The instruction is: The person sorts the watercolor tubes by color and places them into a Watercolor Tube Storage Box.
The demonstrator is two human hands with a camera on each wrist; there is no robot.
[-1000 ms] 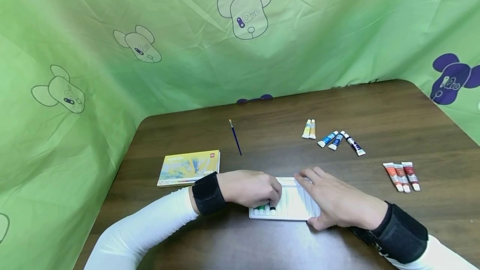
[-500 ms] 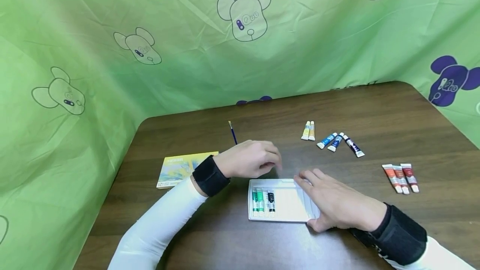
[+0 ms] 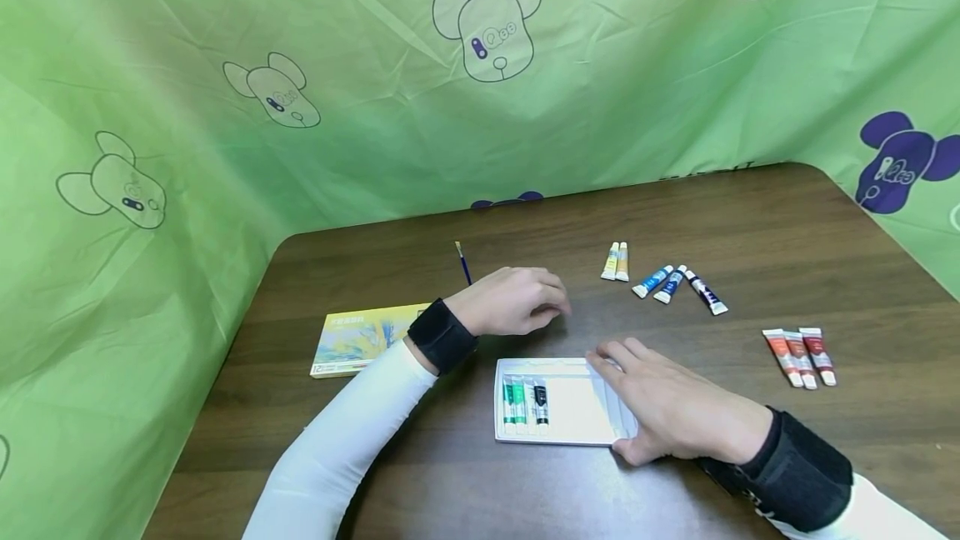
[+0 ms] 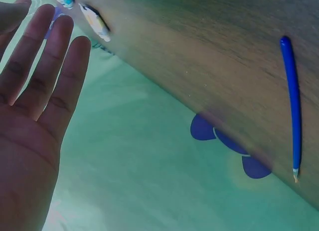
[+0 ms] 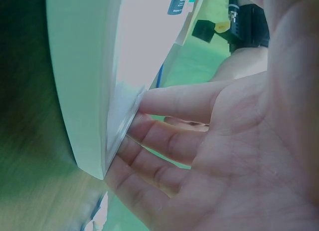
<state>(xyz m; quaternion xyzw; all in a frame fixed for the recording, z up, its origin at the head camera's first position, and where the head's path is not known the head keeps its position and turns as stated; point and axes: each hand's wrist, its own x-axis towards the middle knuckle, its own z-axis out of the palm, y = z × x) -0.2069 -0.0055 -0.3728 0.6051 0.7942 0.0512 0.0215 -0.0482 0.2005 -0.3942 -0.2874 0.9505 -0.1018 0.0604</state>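
Left hand (image 3: 517, 300): moved past far edge of tray (image 3: 577, 411), relaxed
Right hand (image 3: 667, 408): spread, touching right end
Yellow tubes (image 3: 611, 262): gap leftward

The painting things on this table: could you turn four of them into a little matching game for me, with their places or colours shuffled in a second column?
Things
1. Paintbrush
2. White tray
3. Flat box
4. Black tube

Places, colours or states
A. Lies inside the thing numbered 2
B. Touched at one end by the right hand
C. Has a blue handle
D. Yellow along its top edge, and partly hidden by the left arm in the head view

Right pairs: 1-C, 2-B, 3-D, 4-A
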